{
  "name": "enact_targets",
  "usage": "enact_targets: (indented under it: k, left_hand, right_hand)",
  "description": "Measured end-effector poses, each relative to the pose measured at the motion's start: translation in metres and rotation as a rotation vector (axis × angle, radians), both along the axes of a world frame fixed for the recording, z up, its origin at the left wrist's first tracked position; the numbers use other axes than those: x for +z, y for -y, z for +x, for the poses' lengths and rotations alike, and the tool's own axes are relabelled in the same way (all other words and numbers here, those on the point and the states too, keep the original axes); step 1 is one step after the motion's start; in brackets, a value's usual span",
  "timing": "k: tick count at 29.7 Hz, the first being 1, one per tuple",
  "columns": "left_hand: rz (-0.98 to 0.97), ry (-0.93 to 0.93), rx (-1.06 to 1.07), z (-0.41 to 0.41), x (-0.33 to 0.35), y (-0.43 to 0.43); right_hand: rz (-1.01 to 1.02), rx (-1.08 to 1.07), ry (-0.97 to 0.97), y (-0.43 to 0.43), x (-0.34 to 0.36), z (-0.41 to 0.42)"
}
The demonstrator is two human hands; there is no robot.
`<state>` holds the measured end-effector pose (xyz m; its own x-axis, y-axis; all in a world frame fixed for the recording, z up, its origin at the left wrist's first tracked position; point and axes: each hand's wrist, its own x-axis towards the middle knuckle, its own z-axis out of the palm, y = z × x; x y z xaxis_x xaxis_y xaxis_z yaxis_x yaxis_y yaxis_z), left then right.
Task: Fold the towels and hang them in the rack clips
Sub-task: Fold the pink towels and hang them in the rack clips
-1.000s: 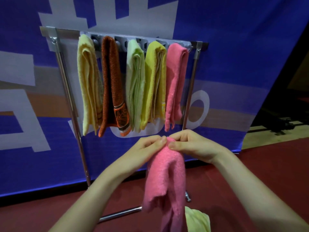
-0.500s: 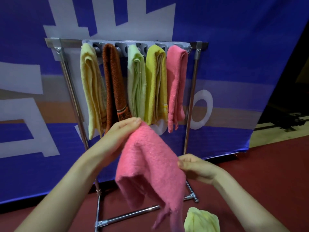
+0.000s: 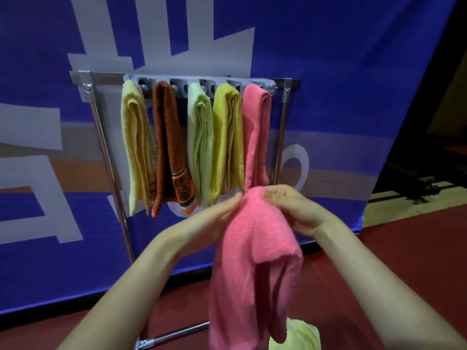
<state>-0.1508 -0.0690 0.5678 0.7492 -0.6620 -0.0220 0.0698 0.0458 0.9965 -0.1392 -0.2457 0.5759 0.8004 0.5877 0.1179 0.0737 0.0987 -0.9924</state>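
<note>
A pink towel (image 3: 255,261) hangs folded in front of me, its top fold pinched between my left hand (image 3: 217,215) and my right hand (image 3: 295,210). Both hands meet at the towel's top, just below the rack. The metal rack (image 3: 106,137) carries a grey clip strip (image 3: 202,83) along its top bar. In the clips hang a pale yellow towel (image 3: 136,147), an orange-brown towel (image 3: 166,147), a light green towel (image 3: 199,147), a bright yellow towel (image 3: 226,142) and a pink towel (image 3: 256,132). Whether any clip is free is hidden by the towels.
A pale yellow-green towel (image 3: 300,334) lies low at the bottom edge, behind the held one. The rack's base bar (image 3: 177,335) lies on the dark red floor (image 3: 404,248). A blue printed banner (image 3: 328,97) stands right behind the rack.
My hands were apart with the pink towel spread between them; they have come together again at its top, and the towel hangs doubled. The view has tilted down a little.
</note>
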Motion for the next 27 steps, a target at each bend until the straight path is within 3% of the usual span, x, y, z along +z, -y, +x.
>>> enact_targets:
  k: [14,20,27]
  left_hand:
    - [0.114,-0.063,-0.082,-0.016,0.034,0.034]
    - [0.029,-0.087,-0.063,-0.007,0.037,0.06]
    - [-0.202,-0.134,-0.043,0.03,0.036,0.104]
  right_hand:
    - [-0.018,-0.116,0.017,0.042,0.012,-0.028]
    - [-0.034,-0.182,-0.024,0.063,0.01,-0.028]
    - [0.055,-0.279,-0.114,0.087,-0.008,-0.005]
